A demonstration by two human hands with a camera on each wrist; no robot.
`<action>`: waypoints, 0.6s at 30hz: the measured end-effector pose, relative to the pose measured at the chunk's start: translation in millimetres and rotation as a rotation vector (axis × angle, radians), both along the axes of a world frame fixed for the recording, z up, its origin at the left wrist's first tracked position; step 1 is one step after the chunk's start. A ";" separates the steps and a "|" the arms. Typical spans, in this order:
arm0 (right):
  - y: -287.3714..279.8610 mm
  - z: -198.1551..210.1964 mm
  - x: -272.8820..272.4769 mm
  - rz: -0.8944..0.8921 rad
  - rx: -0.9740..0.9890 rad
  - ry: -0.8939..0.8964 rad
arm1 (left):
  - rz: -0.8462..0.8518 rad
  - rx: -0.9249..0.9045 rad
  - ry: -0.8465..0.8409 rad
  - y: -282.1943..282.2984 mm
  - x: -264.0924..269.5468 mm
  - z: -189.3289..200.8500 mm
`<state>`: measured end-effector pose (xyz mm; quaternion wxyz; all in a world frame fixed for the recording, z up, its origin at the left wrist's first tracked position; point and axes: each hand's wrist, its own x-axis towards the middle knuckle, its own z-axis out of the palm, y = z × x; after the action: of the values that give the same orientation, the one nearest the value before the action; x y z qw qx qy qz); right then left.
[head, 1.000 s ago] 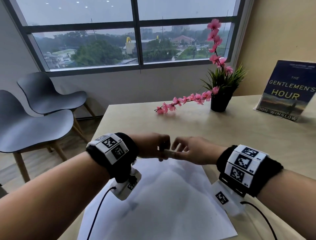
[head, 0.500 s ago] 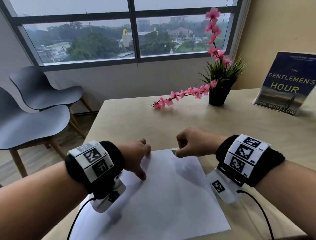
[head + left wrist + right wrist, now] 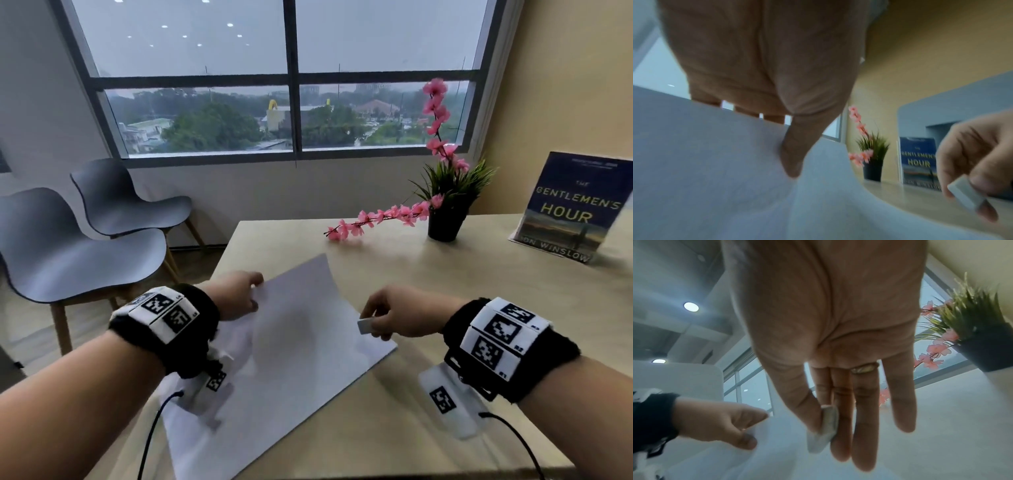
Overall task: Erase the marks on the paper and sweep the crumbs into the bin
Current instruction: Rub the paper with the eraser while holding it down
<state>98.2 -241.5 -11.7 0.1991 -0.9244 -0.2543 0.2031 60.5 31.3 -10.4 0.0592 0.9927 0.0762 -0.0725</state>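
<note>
I see the left hand [image 3: 239, 296] pinching the left edge of the paper [image 3: 287, 363], thumb on top and fingers behind, lifting that side off the table [image 3: 428, 411] while the right corner stays down. The right hand [image 3: 397, 317] pinches a small white eraser [image 3: 365, 325] between thumb and fingers, above the paper's right edge, though motion blur hides whether they touch.

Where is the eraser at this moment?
In the head view the eraser sits right of centre, pinched in the right hand just above the right edge of the paper.
</note>
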 end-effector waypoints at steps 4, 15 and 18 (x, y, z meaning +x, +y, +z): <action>1.0 3.4 9.0 -0.162 0.206 -0.013 | 0.134 -0.316 -0.275 20.1 -16.7 16.8; 29.9 49.5 7.2 -0.219 1.068 -0.183 | 0.204 -1.351 -0.722 13.0 -63.1 46.3; 38.2 77.8 -0.2 -0.190 1.205 -0.369 | 0.146 -1.269 -0.761 11.3 -69.1 50.9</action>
<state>98.0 -203.3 66.0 0.6544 -0.6884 -0.2708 -0.1567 -8.6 42.6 40.5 0.6483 0.7165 0.0598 0.2505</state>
